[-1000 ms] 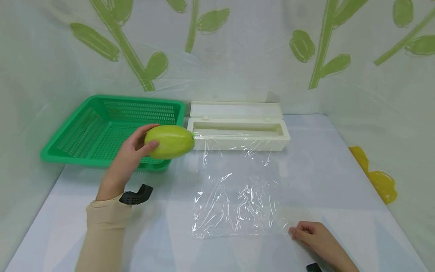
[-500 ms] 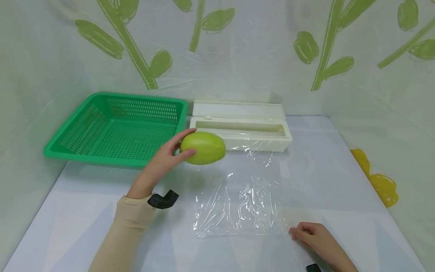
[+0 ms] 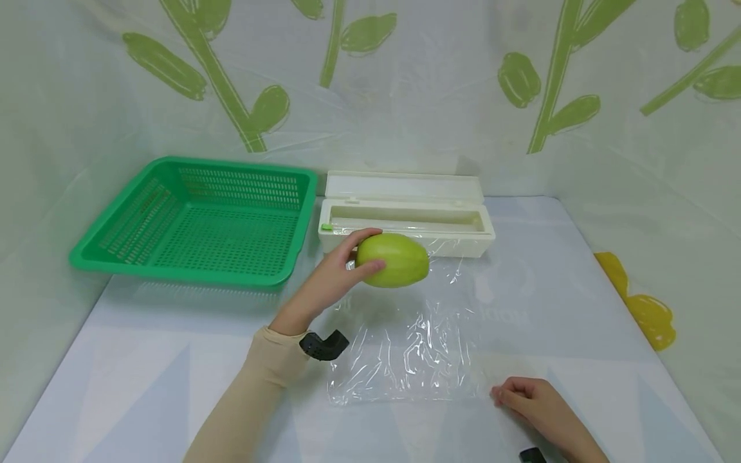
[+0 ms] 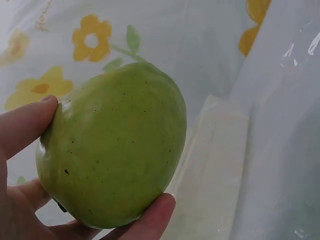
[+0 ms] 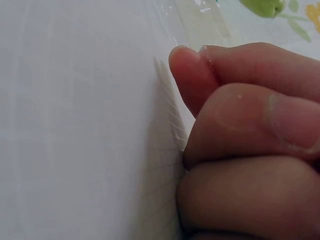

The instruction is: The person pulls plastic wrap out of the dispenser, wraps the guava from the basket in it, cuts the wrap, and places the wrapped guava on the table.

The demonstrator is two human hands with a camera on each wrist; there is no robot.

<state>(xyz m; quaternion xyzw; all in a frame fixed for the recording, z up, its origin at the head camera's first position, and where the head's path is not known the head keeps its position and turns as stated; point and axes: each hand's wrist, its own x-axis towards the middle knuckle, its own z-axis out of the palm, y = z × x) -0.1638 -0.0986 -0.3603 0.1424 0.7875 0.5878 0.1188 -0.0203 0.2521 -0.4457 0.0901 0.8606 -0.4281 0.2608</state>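
Note:
My left hand (image 3: 330, 280) grips a smooth oval green fruit (image 3: 393, 260) from its left side, held above the cling film. In the left wrist view, the fruit (image 4: 117, 147) shows small dark specks, with thumb and fingers curled round one end. A clear sheet of cling film (image 3: 405, 360) stretches from the white wrap dispenser (image 3: 405, 209) toward the front of the table. At the film's front right corner, my right hand (image 3: 541, 405) pinches its edge. The right wrist view has thumb and forefinger (image 5: 240, 65) pressed together, with the other fingers curled.
A green plastic basket (image 3: 272, 280) stands at the back left, beside the dispenser. The dispenser's lid (image 3: 405, 186) is raised at the back, and a small green slider (image 3: 327, 227) sits at its left end. A leaf-printed sheet (image 3: 417, 103) hangs behind the table.
My left hand has carried the fruit rightward and slightly toward me, from over the basket's right edge to above the cling film. The right hand has stayed at the film's corner.

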